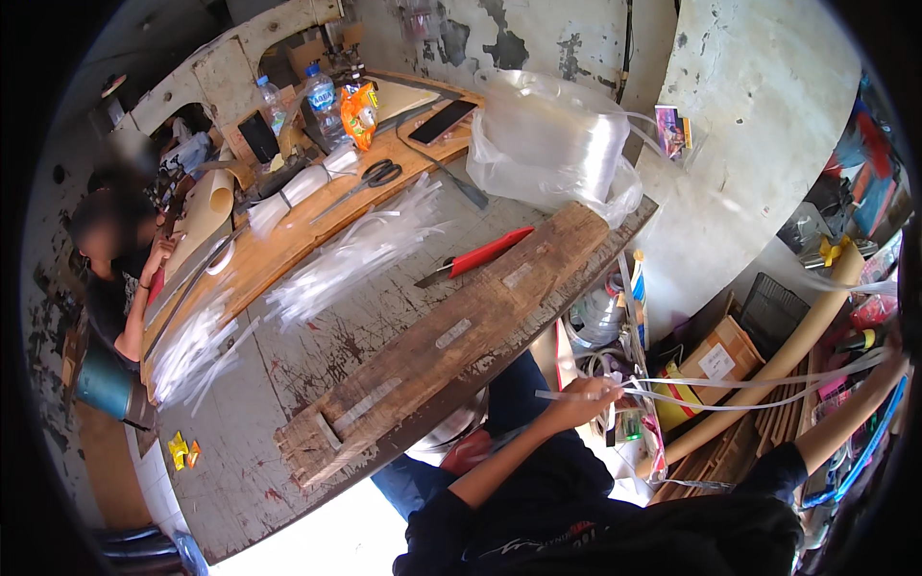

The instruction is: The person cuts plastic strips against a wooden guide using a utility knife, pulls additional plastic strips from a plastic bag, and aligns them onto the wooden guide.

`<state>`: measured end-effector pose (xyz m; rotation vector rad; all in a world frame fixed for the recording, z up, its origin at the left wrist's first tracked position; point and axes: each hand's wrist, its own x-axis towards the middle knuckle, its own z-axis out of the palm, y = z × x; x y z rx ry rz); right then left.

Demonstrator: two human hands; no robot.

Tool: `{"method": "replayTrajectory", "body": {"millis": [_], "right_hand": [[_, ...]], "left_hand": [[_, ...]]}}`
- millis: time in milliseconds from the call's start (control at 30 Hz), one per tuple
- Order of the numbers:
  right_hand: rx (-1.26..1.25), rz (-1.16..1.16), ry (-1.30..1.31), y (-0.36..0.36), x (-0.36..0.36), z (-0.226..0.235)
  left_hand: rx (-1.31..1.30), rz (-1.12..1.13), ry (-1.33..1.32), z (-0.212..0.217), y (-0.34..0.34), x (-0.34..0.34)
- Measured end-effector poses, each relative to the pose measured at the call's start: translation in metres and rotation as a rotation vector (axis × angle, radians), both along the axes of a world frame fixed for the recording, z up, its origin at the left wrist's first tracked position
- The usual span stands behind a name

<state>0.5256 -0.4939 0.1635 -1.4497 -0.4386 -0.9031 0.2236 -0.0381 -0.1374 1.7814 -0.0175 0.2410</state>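
My left hand [584, 403] is closed around clear plastic strip [759, 386], beside the table's near right edge. Lengths of the strip run across to my right hand [895, 357], which is stretched far out at the right rim and grips their other end; its fingers show only dimly. A large roll of clear plastic strip [552, 134], partly wrapped in a bag, stands at the table's far right corner. On the table lie a worn wooden plank [451, 336] with metal-looking inlays and a red-handled cutter knife [490, 252].
Piles of cut strips [360, 252] lie on the table [240, 480], near scissors [370, 182], a phone [444, 123] and water bottles [323, 101]. A co-worker [125, 259] sits at the far left. Cardboard boxes [725, 360] and a long cardboard tube [778, 374] crowd the right side.
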Motion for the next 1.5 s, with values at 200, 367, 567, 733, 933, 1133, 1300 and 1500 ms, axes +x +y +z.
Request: {"method": "replayTrajectory", "body": {"millis": [200, 367, 567, 733, 933, 1133, 1300, 1500], "right_hand": [[-0.278, 0.501, 0.63, 0.121, -0.039, -0.102], [-0.846, 0.63, 0.845, 0.192, -0.027, -0.15], [-1.058, 0.144, 0.685, 0.215, 0.004, -0.19], [-1.651, -0.165, 0.281, 0.266, -0.046, -0.223], [-1.233, 1.473, 0.227, 0.398, -0.227, -0.178], [-1.14, 1.754, 0.2, 0.436, -0.298, -0.181], [-1.115, 2.108, 0.232, 0.451, -0.293, -0.164], [-1.255, 2.151, 0.134, 0.456, -0.257, -0.16]], "left_hand": [[0.396, 0.125, 0.157, 0.008, 0.028, -0.005], [0.462, 0.287, 0.173, 0.046, 0.049, -0.041], [0.469, 0.354, 0.224, 0.086, 0.049, -0.08], [0.1, 0.193, 0.205, 0.115, 0.058, -0.087], [-0.423, 0.298, -0.095, 0.12, 0.056, -0.113], [-0.929, 0.418, -0.557, 0.127, 0.042, -0.141], [-1.121, 0.427, -1.08, 0.137, 0.04, -0.189], [-0.963, 0.443, -1.339, 0.135, 0.06, -0.24]]}}
